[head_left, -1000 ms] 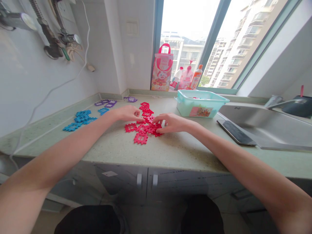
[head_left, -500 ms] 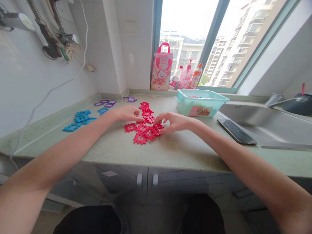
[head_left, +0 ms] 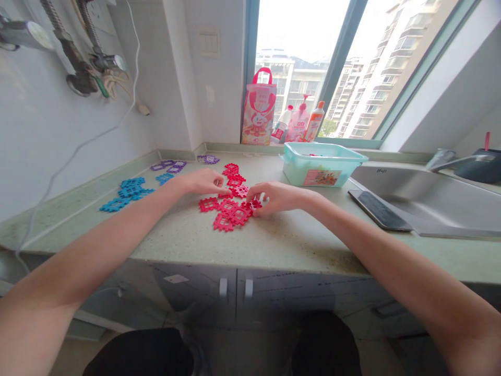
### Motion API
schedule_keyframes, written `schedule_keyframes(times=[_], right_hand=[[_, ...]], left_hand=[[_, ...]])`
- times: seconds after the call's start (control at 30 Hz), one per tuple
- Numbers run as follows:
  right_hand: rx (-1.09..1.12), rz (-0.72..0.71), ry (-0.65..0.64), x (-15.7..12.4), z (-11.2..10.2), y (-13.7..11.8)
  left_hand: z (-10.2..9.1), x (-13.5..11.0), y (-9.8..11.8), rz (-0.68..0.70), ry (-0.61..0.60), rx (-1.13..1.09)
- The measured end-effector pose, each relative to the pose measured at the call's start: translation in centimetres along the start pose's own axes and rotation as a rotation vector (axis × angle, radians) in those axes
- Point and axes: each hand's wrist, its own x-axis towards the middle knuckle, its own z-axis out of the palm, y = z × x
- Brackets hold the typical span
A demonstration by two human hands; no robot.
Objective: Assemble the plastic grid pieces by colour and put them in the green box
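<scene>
Red openwork interlocking plastic blocks (head_left: 224, 221) lie in an overlapping group on the counter, with more red ones trailing back toward the wall. My right hand (head_left: 276, 197) reaches in from the right, its thumb and fingers closed around a red block (head_left: 254, 205) at the group's right edge. On the other side, my left hand (head_left: 203, 181) has curled fingers, its fingertips at the edge of another red block (head_left: 231, 192); whether they grip it is hidden. Blue blocks (head_left: 131, 188) lie left of my left forearm, and purple blocks (head_left: 176, 166) sit behind them.
A mint plastic tub (head_left: 299, 169) with some blocks inside stands right of my hands. Beside the sink (head_left: 450, 203) lies a phone (head_left: 378, 210). On the windowsill are a pink bag (head_left: 258, 112) and several bottles (head_left: 298, 122). A white cable (head_left: 90, 138) hangs at the left.
The fingers of my right hand have shifted slightly around the red block, which now shows more between them. My left hand stays almost in place.
</scene>
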Motion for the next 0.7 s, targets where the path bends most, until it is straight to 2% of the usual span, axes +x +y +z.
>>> schedule_keyframes(times=[0.23, 0.37, 0.47, 0.57, 0.7], right_hand=[[-0.289, 0.030, 0.152, -0.6, -1.3, 1.0], [-0.207, -0.059, 0.264, -0.2, -0.6, -0.4], [-0.153, -0.127, 0.214, 0.4, 0.9, -2.5], [-0.216, -0.132, 0.135, 0.7, 2.2, -4.1], [-0.267, -0.104, 0.094, 0.6, 2.5, -4.2]], left_hand=[[-0.3, -0.3, 0.6, -0.016, -0.012, -0.009], [-0.2, -0.3, 0.5, -0.014, -0.014, 0.003], [-0.1, -0.1, 0.4, -0.012, -0.017, 0.003], [-0.1, -0.1, 0.3, -0.010, -0.015, 0.005], [-0.2, -0.3, 0.5, -0.001, -0.009, 0.004]])
